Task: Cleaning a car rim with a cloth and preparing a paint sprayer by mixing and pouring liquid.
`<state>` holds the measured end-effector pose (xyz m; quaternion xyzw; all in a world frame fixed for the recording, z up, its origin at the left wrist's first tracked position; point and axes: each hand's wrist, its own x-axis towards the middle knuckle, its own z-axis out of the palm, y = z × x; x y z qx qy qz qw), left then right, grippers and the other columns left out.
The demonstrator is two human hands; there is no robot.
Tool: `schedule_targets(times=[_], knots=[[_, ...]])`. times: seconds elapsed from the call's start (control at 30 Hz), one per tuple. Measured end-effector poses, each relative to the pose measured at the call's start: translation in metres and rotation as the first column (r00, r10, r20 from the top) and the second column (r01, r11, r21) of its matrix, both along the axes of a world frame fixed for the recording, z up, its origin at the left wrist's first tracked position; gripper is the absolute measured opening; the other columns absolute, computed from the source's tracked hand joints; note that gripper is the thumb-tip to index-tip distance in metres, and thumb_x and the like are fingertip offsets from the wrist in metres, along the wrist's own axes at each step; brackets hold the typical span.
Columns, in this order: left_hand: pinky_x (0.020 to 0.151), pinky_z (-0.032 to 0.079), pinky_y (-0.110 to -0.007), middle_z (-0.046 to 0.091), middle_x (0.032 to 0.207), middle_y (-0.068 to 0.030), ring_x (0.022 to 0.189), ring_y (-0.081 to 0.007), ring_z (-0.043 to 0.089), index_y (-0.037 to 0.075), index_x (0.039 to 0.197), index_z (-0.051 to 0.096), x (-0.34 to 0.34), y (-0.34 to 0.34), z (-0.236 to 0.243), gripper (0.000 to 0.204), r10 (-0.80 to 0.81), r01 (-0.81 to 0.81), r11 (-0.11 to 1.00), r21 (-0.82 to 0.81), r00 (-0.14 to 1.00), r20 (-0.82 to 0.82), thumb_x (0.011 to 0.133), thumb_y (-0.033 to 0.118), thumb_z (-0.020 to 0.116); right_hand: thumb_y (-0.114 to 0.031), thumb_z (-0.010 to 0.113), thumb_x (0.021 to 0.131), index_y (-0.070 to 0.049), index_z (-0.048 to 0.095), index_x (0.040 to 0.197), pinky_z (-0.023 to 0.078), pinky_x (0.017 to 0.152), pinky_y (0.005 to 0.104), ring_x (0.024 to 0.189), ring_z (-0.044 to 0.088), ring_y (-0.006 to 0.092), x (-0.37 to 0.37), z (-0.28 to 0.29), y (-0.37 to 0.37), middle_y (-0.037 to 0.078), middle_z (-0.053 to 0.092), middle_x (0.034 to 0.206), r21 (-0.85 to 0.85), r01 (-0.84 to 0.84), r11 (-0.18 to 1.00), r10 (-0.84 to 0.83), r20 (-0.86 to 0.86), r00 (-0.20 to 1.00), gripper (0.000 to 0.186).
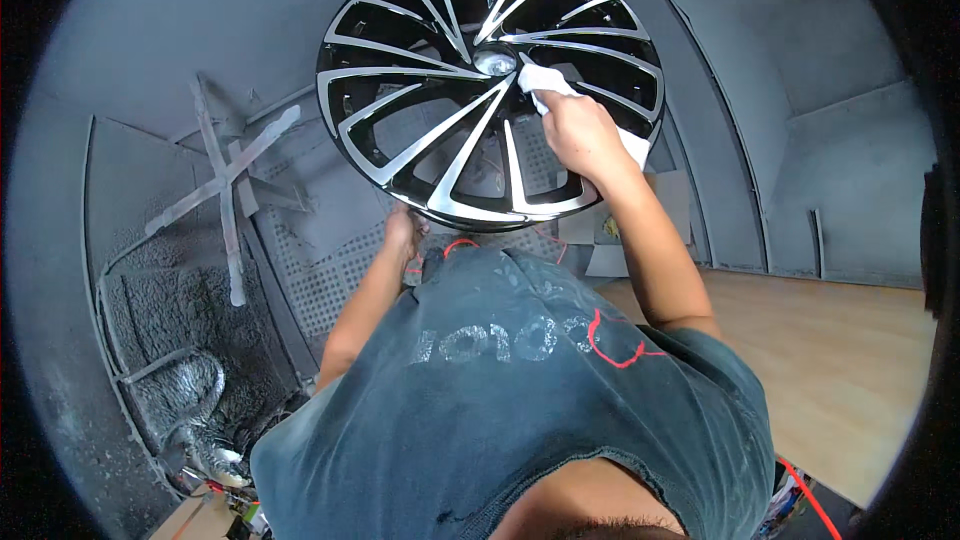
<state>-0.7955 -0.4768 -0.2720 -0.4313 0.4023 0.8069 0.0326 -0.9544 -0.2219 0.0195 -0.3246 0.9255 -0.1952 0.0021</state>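
A large alloy wheel (465, 208) with black and bright silver spokes is raised in front of my body, its face toward me. My right hand (580, 135) is closed on a white cloth (545, 80), whose bunched end lies against the spokes just right of the hub centre (495, 62). Another part of the cloth hangs out beside my wrist. Down at the wheel's lower left edge is my left hand (402, 233); its fingers are mostly hidden, so I cannot see whether they grip the rim or something else.
Grey walls surround the wheel. On the left stands a cross-shaped stand (228, 178) coated in grey, above a perforated mat (320, 280). A pale wooden board (820, 360) lies to the right. Orange hose (460, 243) shows near my waist, and a cardboard piece (670, 200) sits behind my right forearm.
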Motion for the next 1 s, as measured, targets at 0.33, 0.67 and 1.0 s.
schedule_targets(times=[0.33,0.67,1.0], knots=[[0.054,0.040,-0.030,0.056,0.075,-0.0003,0.061,-0.0137,0.048,0.011,0.094,0.056,-0.006,-0.018,0.002,0.031,0.011,-0.010,0.999,-0.045,1.000,0.026,0.099,0.036,0.038,-0.005,0.046,0.079,0.001,0.070,0.096,0.047,0.065,0.0314,0.067,0.059,0.0191,0.028,0.034,0.093,0.014,0.065,0.076,-0.299,0.179,0.937,-0.054,0.382,0.923,0.029],[0.046,0.039,-0.028,0.061,0.079,-0.0027,0.059,-0.0135,0.051,0.010,0.096,0.058,-0.017,-0.039,0.001,0.030,-0.081,0.095,0.988,-0.124,0.990,0.112,0.098,0.033,0.040,-0.010,0.046,0.089,0.000,0.064,0.113,0.048,0.070,0.0331,0.072,0.060,0.0227,0.007,0.057,0.076,0.015,0.064,0.078,-0.232,0.031,0.972,0.000,0.136,0.991,0.031],[0.046,0.043,-0.028,0.062,0.080,-0.0019,0.064,-0.0142,0.057,0.013,0.096,0.060,-0.035,-0.050,0.002,0.027,0.001,0.007,0.985,-0.174,0.999,0.049,0.096,0.035,0.044,-0.030,0.047,0.096,-0.004,0.061,0.114,0.048,0.079,0.0475,0.088,0.062,0.0393,-0.039,0.031,0.003,0.023,0.064,0.092,0.093,-0.132,0.987,0.109,0.218,0.970,0.036]])
